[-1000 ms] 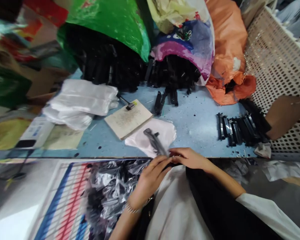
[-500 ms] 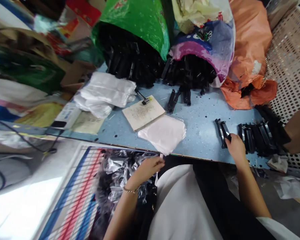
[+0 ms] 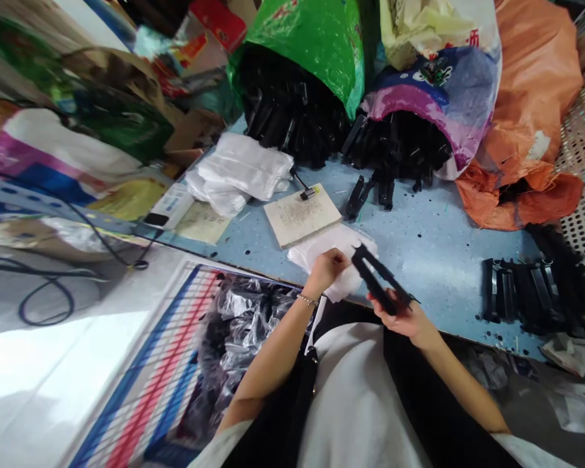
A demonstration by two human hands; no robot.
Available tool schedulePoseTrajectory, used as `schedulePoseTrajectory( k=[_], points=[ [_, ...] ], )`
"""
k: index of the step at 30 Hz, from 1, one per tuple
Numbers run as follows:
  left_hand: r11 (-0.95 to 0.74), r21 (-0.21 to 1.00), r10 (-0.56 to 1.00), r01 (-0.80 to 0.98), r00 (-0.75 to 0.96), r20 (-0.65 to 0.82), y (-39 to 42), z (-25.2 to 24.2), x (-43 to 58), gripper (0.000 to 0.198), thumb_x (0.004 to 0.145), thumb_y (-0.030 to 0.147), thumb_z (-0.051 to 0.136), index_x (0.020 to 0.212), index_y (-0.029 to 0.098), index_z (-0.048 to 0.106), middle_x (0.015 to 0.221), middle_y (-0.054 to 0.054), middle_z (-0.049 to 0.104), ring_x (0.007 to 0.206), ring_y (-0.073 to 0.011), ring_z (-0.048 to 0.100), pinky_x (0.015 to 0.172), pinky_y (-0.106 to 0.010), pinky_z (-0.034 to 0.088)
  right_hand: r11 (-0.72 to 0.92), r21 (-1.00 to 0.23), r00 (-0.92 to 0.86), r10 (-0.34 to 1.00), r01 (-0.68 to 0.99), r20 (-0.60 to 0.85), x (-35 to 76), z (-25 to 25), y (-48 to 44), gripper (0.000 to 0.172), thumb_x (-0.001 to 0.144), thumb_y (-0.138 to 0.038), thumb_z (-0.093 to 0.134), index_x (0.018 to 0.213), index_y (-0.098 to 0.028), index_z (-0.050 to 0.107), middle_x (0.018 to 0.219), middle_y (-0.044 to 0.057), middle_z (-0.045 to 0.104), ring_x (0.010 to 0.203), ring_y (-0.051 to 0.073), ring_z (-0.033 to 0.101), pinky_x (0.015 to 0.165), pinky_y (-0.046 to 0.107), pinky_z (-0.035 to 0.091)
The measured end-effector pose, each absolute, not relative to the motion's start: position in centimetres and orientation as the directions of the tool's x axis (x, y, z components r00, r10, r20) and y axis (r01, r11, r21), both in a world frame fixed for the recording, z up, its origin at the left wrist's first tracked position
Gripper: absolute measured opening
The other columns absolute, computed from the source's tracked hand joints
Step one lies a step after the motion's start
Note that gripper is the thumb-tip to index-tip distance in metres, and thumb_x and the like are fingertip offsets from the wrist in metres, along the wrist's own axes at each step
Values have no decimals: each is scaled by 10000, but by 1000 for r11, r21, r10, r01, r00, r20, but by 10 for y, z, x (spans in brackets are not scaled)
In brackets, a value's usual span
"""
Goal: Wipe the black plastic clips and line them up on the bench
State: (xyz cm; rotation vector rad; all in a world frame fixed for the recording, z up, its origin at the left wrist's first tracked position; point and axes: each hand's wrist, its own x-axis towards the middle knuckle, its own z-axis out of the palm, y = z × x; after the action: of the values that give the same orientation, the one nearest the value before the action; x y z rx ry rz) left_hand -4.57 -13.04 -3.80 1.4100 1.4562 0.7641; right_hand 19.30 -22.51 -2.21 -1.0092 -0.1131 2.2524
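My right hand grips a pair of black plastic parts, raised over the table's front edge. Over the stack of thin white bags, my left hand is closed with its fingertips pinched; what they hold, if anything, is too small to make out. Behind the stack lies a cream block with a small black tool on its far edge. More black parts stand in a row at the right of the table.
Behind the blue table, a green bag and a purple bag spill black parts. An orange sack stands right. Folded white bags lie left. Below, a striped bag holds wrapped items.
My right hand has lifted the black pair off the table and brought it left. My left hand has risen from the table edge to over the white stack. The view has shifted.
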Motion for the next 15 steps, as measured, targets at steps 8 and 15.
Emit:
schedulePoseTrajectory(
  k=[8, 15],
  points=[
    [52, 902, 997, 429, 23, -68, -143, -29, -52, 36, 819, 176, 582, 829, 191, 613, 812, -14, 688, 746, -151, 636, 709, -272, 511, -765, -218, -496, 578, -606, -648, 183, -22, -224, 157, 899, -231, 643, 1017, -133, 677, 974, 111, 728, 646, 101, 630, 402, 139, 446],
    [-24, 903, 996, 428, 84, -14, -141, -30, -62, 177, 851, 192, 585, 978, 184, 708, 978, -75, 725, 948, -206, 684, 909, -370, 544, -774, -88, -577, 538, -628, -614, 180, -25, -221, 179, 972, -219, 538, 1007, -104, 671, 817, 71, 704, 491, 49, 503, 388, 104, 442]
  ],
)
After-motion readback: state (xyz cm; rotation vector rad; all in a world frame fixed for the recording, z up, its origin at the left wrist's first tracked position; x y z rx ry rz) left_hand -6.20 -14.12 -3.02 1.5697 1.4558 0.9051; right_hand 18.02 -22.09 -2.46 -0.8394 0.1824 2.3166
